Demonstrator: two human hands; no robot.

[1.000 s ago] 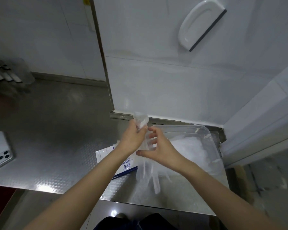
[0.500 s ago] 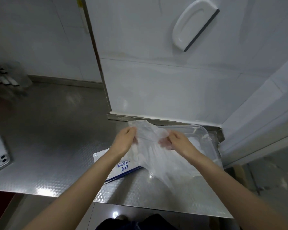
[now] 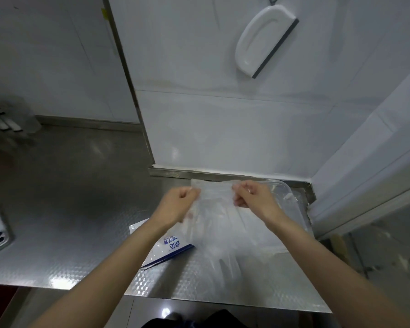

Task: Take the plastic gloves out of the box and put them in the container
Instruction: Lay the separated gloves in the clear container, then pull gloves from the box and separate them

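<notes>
The white box (image 3: pixel 162 246) lies flat on the tabletop (image 3: pixel 69 209), its blue printed characters upside down and not legible. Both forearms reach forward. The left hand (image 3: pixel 180 204) and right hand (image 3: pixel 252 197) hold curled fingers (image 3: pixel 240 189) pinched on the top edge of a clear plastic glove (image 3: pixel 213 226), stretched between them over the near side of the container (image 3: pixel 291 197).

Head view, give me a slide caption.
Left hand and right hand pinch a plastic glove taut near the clear container.
</notes>
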